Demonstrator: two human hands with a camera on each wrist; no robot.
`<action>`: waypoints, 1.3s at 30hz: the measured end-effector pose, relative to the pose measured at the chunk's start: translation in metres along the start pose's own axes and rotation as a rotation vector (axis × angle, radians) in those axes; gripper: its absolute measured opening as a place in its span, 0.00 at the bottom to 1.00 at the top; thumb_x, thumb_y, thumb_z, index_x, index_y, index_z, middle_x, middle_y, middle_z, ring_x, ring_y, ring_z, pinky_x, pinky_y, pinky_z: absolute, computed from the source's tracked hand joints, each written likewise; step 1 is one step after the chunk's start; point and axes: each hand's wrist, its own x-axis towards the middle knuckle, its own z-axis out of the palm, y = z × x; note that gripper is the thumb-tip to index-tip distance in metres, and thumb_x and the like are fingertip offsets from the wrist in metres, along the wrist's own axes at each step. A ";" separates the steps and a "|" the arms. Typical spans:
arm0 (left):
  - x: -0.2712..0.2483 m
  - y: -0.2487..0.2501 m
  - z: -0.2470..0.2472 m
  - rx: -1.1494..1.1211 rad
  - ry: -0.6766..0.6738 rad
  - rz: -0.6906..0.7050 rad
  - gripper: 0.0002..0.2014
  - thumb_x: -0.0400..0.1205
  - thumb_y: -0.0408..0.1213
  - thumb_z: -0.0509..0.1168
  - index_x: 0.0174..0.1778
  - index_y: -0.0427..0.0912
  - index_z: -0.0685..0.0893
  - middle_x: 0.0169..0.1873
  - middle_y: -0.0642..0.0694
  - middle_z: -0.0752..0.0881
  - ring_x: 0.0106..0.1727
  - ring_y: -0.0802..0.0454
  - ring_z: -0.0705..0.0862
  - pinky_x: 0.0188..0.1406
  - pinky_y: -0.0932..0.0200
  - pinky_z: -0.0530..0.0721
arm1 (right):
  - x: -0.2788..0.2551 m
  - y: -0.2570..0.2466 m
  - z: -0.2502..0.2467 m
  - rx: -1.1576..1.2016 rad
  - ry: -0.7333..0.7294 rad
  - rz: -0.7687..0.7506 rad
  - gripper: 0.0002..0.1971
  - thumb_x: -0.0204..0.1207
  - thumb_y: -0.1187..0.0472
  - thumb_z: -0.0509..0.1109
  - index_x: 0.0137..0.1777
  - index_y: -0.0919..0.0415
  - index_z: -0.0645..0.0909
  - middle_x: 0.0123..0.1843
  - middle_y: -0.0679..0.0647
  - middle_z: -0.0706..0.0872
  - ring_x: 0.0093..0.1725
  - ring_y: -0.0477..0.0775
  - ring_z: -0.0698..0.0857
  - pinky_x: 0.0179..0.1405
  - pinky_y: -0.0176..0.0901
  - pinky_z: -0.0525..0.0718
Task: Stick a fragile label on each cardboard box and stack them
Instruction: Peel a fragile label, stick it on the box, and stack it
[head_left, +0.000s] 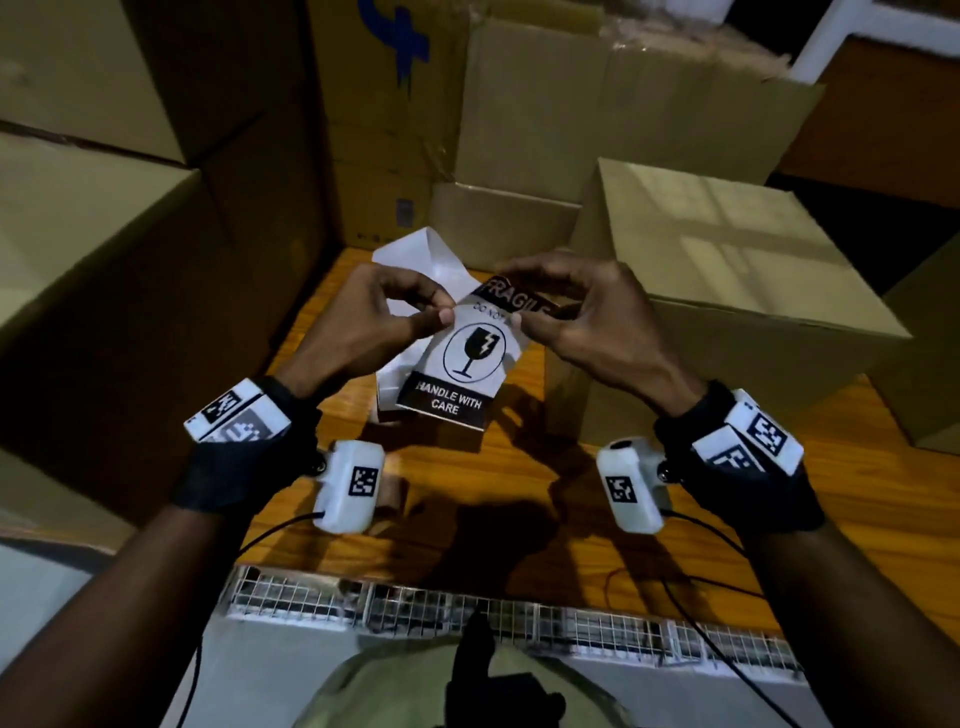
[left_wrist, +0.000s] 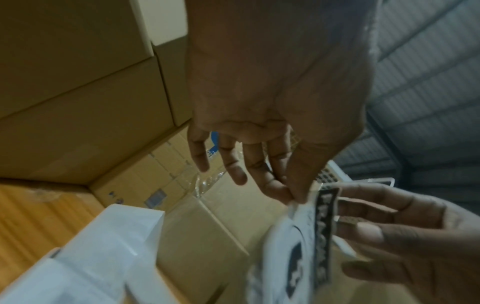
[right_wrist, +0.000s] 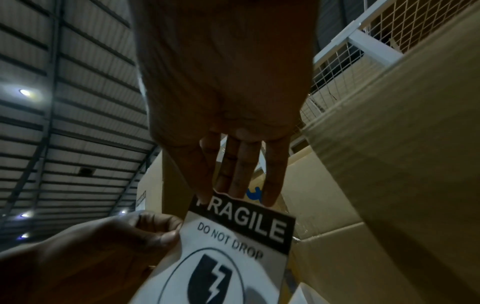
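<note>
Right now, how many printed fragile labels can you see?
1: the black-and-white paper fragile label, pinched at its top by the left hand and right hand above the wooden table. Others may lie hidden.

A black-and-white fragile label (head_left: 470, 358) hangs above the wooden surface (head_left: 519, 499), between the left hand (head_left: 379, 317) and the right hand (head_left: 582, 312). Behind the label lie white backing sheets (head_left: 415, 254). A closed brown cardboard box (head_left: 717, 291) stands on the surface to the right; large stacked cardboard boxes (head_left: 104, 182) stand to the left; more cartons (head_left: 519, 119) stand behind. A white wire-mesh rail (head_left: 493, 618) runs along the near edge.
</note>
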 end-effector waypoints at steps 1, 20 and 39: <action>-0.001 0.003 -0.001 -0.011 0.029 0.002 0.02 0.78 0.36 0.75 0.41 0.44 0.90 0.42 0.52 0.91 0.49 0.64 0.87 0.48 0.73 0.80 | -0.002 -0.003 -0.001 -0.039 0.033 -0.037 0.23 0.72 0.63 0.78 0.68 0.52 0.85 0.64 0.46 0.88 0.64 0.44 0.86 0.61 0.50 0.88; -0.004 0.113 0.070 -0.517 0.146 -0.294 0.05 0.79 0.34 0.72 0.38 0.46 0.89 0.43 0.54 0.92 0.50 0.57 0.86 0.60 0.54 0.76 | -0.068 0.017 -0.115 0.598 0.282 0.255 0.05 0.75 0.66 0.78 0.48 0.66 0.90 0.41 0.56 0.93 0.39 0.50 0.90 0.36 0.38 0.86; 0.144 0.169 0.078 -0.120 -0.030 -0.182 0.07 0.74 0.33 0.78 0.46 0.39 0.90 0.34 0.48 0.92 0.35 0.61 0.84 0.19 0.75 0.71 | 0.037 0.050 -0.212 0.431 0.138 0.633 0.09 0.72 0.69 0.79 0.49 0.73 0.88 0.46 0.64 0.93 0.41 0.56 0.88 0.38 0.44 0.91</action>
